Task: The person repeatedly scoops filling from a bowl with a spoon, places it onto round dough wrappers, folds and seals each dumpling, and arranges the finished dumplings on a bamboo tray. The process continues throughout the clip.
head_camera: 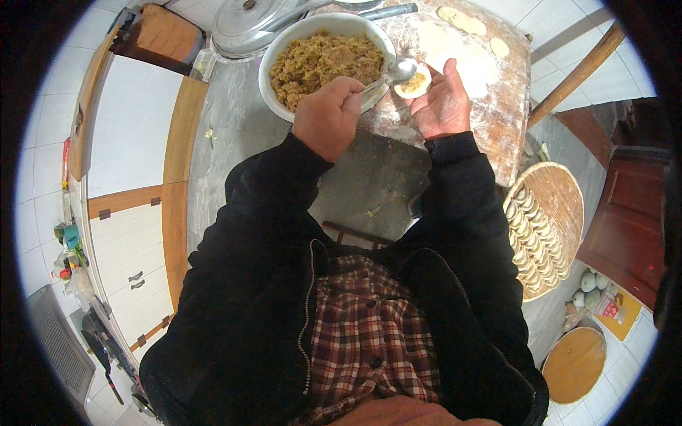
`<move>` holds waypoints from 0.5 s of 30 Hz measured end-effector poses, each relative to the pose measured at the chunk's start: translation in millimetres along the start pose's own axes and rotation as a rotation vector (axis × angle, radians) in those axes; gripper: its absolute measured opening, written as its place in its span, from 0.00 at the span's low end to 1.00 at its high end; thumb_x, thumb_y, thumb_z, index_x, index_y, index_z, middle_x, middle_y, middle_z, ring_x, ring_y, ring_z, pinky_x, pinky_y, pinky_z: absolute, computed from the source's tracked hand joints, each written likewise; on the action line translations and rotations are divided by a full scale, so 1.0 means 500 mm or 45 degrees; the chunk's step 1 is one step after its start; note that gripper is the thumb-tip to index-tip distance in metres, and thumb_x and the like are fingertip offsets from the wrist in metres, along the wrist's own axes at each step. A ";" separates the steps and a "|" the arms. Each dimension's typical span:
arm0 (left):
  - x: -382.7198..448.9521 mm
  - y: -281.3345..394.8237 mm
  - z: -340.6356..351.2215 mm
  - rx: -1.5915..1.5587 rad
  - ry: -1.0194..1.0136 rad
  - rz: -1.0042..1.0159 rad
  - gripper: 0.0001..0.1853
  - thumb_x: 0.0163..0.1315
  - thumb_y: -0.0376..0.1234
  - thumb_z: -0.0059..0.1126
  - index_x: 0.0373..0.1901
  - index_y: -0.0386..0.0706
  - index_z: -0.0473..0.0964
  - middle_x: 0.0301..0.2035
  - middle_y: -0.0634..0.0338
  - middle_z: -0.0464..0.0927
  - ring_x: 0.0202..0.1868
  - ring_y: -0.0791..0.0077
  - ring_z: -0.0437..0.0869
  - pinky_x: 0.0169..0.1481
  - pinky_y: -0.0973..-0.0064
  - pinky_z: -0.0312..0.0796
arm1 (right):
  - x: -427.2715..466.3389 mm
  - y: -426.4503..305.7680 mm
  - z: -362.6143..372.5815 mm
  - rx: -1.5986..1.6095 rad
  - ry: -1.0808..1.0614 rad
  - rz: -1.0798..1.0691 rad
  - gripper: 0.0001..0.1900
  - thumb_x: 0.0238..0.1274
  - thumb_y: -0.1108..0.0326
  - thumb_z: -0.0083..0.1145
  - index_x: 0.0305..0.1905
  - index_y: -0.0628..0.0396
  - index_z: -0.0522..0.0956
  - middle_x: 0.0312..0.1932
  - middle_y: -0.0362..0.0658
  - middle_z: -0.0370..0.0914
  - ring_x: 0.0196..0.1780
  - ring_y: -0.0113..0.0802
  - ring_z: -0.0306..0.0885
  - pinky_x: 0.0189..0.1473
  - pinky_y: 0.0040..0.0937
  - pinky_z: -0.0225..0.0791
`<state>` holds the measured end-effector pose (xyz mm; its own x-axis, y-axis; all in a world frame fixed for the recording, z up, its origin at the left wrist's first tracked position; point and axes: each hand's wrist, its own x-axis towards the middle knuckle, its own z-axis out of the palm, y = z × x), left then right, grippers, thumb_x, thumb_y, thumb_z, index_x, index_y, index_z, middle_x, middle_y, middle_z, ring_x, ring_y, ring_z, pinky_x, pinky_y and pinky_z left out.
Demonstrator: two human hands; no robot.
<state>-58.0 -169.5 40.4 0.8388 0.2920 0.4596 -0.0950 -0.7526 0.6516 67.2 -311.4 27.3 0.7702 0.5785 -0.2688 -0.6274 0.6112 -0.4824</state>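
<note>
My left hand [326, 118] grips the handle of a metal spoon [403, 70]. The spoon's bowl is over the upper edge of a round dough wrapper [421, 87] with some filling at its middle. My right hand [441, 109], palm up, holds this wrapper on its fingers, with the thumb raised apart from it. Beside my left hand stands a white enamel basin [265, 88] of chopped yellow-brown filling [325, 61]. A floured wooden board [503, 144] lies under and beyond my right hand, with loose flour, an elongated dough piece [461, 20] and a small flattened one [499, 47].
At right, a round woven tray [567, 205] bears rows of folded dumplings [538, 239]. A lidded metal pot [250, 24] stands behind the basin, and a wooden stick [578, 74] slants beyond the board. Several greenish eggs [589, 282] and another round tray [575, 365] are at lower right.
</note>
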 end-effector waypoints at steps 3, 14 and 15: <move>0.002 0.006 0.003 0.093 -0.077 0.042 0.06 0.60 0.32 0.51 0.35 0.40 0.75 0.29 0.49 0.79 0.33 0.51 0.81 0.37 0.59 0.72 | 0.004 0.005 -0.007 -0.065 -0.065 -0.040 0.34 0.67 0.44 0.42 0.59 0.69 0.60 0.55 0.57 0.68 0.59 0.48 0.69 0.60 0.48 0.64; 0.002 -0.022 0.005 0.003 -0.257 -0.122 0.10 0.60 0.33 0.49 0.31 0.35 0.75 0.31 0.46 0.79 0.34 0.51 0.81 0.40 0.64 0.72 | 0.029 0.016 -0.034 -0.117 -0.026 -0.149 0.33 0.68 0.45 0.42 0.56 0.71 0.61 0.55 0.60 0.67 0.59 0.50 0.68 0.60 0.51 0.63; -0.003 -0.024 -0.001 -0.026 -0.188 -0.024 0.09 0.60 0.33 0.48 0.32 0.35 0.74 0.30 0.47 0.79 0.33 0.55 0.82 0.39 0.66 0.72 | 0.029 0.013 -0.030 -0.096 -0.014 -0.186 0.33 0.68 0.45 0.43 0.56 0.72 0.61 0.55 0.60 0.67 0.59 0.50 0.68 0.61 0.51 0.62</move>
<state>-58.5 -160.8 32.2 0.9100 0.2146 0.3547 -0.0885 -0.7353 0.6720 75.9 -307.2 7.7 0.8512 0.4921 -0.1824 -0.4979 0.6474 -0.5770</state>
